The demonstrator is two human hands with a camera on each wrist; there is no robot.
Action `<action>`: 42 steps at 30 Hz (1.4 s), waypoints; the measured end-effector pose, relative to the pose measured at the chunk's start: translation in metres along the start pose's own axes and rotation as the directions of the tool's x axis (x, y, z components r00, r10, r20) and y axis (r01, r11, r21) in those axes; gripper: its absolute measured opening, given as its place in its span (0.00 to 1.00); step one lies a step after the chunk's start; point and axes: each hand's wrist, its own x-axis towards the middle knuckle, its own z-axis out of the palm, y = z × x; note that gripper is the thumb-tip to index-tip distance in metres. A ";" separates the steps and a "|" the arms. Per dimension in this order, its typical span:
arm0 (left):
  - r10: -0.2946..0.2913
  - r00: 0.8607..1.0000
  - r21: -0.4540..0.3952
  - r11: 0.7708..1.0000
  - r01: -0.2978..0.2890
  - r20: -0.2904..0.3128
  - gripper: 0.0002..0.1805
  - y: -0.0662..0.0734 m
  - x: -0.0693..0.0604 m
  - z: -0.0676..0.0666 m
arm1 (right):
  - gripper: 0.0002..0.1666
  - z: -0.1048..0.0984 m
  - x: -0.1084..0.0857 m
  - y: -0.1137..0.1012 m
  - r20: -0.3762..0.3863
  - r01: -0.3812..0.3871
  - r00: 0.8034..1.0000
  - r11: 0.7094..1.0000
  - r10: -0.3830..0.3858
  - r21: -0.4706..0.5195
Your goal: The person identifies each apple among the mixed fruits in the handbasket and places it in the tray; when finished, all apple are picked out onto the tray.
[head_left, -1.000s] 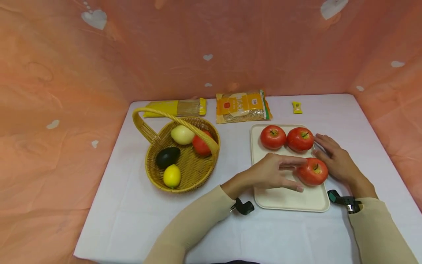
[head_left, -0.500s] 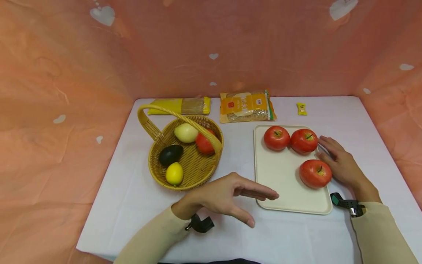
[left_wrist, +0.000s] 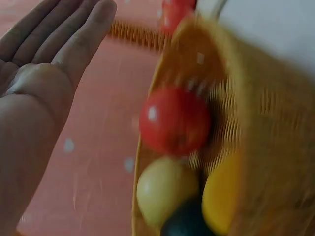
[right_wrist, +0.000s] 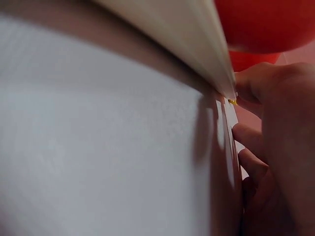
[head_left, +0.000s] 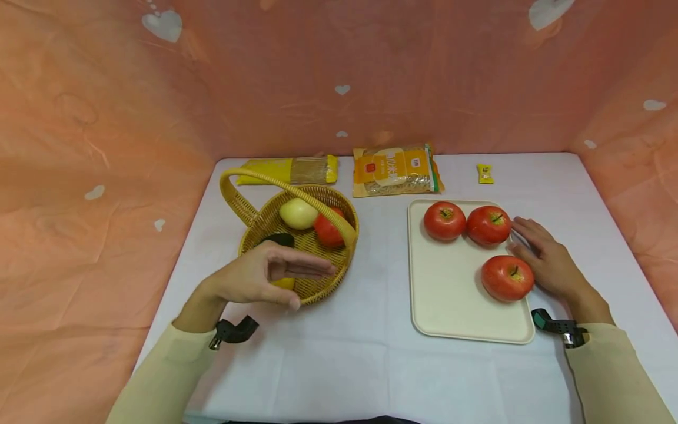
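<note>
My left hand [head_left: 254, 274] hovers over the front left of a yellow wicker basket [head_left: 309, 238], fingers extended, thumb apart, holding nothing. The hand partly covers a yellow lemon [head_left: 286, 283] and a dark green avocado [head_left: 281, 239]. A pale yellow-green fruit [head_left: 298, 214] and a round red fruit [head_left: 327, 228] lie behind them in the basket. Beside the cream tray [head_left: 445, 294], my right hand [head_left: 551, 259] rests at its right edge with loosely bent fingers. Three red apples are on the tray: back left [head_left: 444, 221], back right [head_left: 488, 226] and front right [head_left: 507, 278].
At the table's back edge lie a yellow pack of noodles [head_left: 288, 170], an orange-labelled grain-like bag [head_left: 395, 171] and a small yellow wrapped sweet [head_left: 484, 174]. The basket's tall arched handle [head_left: 286, 185] rises over its opening. A pink cloth hangs behind the table.
My left hand has left the front right apple and moved left, off the tray and over the basket. The right hand stays by the tray's edge. The view shifted slightly.
</note>
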 end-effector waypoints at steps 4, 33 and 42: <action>-0.098 0.991 0.059 0.993 0.104 -0.088 0.34 0.000 0.000 -0.024 | 0.40 0.001 0.000 0.001 0.002 -0.010 1.000 1.000 0.010 0.012; -0.305 0.810 0.684 0.435 0.586 -0.500 0.24 -0.021 0.114 -0.032 | 0.39 -0.001 -0.001 0.001 -0.005 -0.005 1.000 1.000 0.005 0.025; -0.363 0.793 0.680 0.410 0.608 -0.490 0.26 -0.025 0.122 -0.033 | 0.40 -0.001 -0.001 0.001 0.003 -0.010 1.000 1.000 0.010 0.024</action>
